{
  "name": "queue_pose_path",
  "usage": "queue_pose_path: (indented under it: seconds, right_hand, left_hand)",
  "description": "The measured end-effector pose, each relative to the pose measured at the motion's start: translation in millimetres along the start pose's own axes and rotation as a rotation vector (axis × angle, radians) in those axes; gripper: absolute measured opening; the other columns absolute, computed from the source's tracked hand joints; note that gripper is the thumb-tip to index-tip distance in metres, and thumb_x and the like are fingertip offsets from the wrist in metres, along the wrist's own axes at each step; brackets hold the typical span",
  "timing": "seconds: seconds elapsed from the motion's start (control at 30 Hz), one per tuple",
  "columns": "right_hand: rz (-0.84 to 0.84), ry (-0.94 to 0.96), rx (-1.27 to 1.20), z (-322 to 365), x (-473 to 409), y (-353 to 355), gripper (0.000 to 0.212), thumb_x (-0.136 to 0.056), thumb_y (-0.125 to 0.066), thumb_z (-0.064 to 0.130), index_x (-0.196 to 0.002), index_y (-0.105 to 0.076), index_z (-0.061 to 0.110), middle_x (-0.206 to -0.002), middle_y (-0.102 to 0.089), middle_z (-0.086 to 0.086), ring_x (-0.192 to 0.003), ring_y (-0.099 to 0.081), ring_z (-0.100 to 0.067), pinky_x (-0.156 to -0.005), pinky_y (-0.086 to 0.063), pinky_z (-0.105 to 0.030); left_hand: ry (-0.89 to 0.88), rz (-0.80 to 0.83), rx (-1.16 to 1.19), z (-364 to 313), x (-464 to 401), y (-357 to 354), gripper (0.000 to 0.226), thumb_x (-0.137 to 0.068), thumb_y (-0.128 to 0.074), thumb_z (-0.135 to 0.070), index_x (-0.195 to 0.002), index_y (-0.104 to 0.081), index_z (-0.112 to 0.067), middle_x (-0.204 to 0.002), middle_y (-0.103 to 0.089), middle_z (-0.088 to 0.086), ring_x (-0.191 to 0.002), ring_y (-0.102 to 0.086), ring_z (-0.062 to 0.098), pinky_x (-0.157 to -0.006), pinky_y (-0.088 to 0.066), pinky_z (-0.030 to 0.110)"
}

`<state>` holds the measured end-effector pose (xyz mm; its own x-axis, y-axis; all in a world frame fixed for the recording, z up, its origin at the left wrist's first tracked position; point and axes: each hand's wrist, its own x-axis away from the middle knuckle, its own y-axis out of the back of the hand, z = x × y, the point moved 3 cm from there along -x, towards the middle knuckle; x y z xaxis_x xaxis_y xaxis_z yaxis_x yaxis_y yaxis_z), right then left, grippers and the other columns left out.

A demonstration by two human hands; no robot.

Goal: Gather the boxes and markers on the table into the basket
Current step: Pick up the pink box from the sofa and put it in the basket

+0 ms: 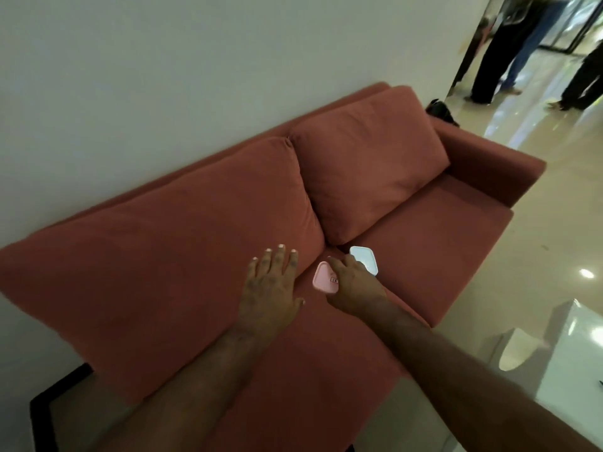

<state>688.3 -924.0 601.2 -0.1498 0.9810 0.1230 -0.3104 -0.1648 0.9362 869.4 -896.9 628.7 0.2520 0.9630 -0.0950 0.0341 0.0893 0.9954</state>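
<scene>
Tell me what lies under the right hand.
The right hand covers parts of a pink box and a white box on the sofa seat; anything beneath the palm is hidden.

Dim, soft indoor light; glare spots on the glossy floor (pixel 554 256); wide-angle bending at the edges.

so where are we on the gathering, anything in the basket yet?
Nothing visibly done: no basket or markers in view. In hand: right hand lies over the pink box and white box on the sofa, grip unclear; left hand open beside them. Left: both boxes, any markers.
</scene>
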Motion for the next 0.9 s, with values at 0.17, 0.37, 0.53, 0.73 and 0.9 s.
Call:
queue_pose_path:
  seconds: [0.17, 0.37, 0.53, 0.73, 0.9]
  right_hand:
    - [-0.109, -0.007, 0.022, 50.1, 87.5, 41.9, 0.085, -0.074, -0.07, 0.038, -0.15, -0.034, 0.026, -0.139, -0.044, 0.0, -0.129, -0.044, -0.022, -0.095, -0.048, -0.038]
    - [-0.217, -0.002, 0.01, 94.2, 188.1, 84.8, 0.079, -0.076, -0.069, 0.041, -0.147, -0.037, 0.028, -0.144, -0.044, 0.008, -0.129, -0.043, -0.018, -0.099, -0.045, -0.036]
    - [-0.283, -0.01, 0.022, 101.6, 257.9, 123.9, 0.076, -0.075, -0.068, 0.044, -0.145, -0.04, 0.031, -0.142, -0.048, 0.01, -0.128, -0.044, -0.015, -0.101, -0.041, -0.03]
    - [-0.331, -0.034, 0.062, 81.2, 333.8, 160.7, 0.073, -0.077, -0.07, 0.045, -0.143, -0.043, 0.03, -0.137, -0.053, 0.011, -0.124, -0.047, -0.014, -0.097, -0.04, -0.027]
    - [-0.384, -0.1, 0.072, 44.0, 397.3, 180.6, 0.072, -0.08, -0.069, 0.044, -0.144, -0.043, 0.025, -0.14, -0.054, 0.006, -0.123, -0.048, -0.016, -0.099, -0.038, -0.027]
  left_hand:
    - [-0.118, 0.023, 0.019, 8.4, 66.7, 50.4, 0.105, -0.081, -0.056, -0.067, -0.157, 0.001, -0.023, -0.166, -0.005, 0.004, -0.152, -0.009, 0.024, -0.122, -0.011, 0.044]
    - [-0.277, -0.035, 0.046, 1.7, 126.4, 114.5, 0.111, -0.077, -0.06, -0.069, -0.157, 0.001, -0.023, -0.166, -0.006, 0.001, -0.152, -0.011, 0.021, -0.122, -0.011, 0.041]
    - [-0.412, -0.109, 0.103, -32.3, 155.8, 155.5, 0.111, -0.072, -0.063, -0.069, -0.158, -0.01, -0.022, -0.164, -0.019, 0.0, -0.149, -0.022, 0.021, -0.12, -0.018, 0.041]
    - [-0.616, -0.226, 0.224, -100.6, 184.3, 184.6, 0.097, -0.062, -0.046, -0.072, -0.141, -0.049, -0.015, -0.134, -0.062, 0.001, -0.118, -0.062, 0.019, -0.098, -0.048, 0.042]
    - [-0.721, -0.23, 0.298, -174.7, 203.1, 203.0, 0.085, -0.069, -0.047, -0.065, -0.136, -0.056, -0.012, -0.125, -0.067, -0.002, -0.109, -0.066, 0.017, -0.096, -0.048, 0.039]
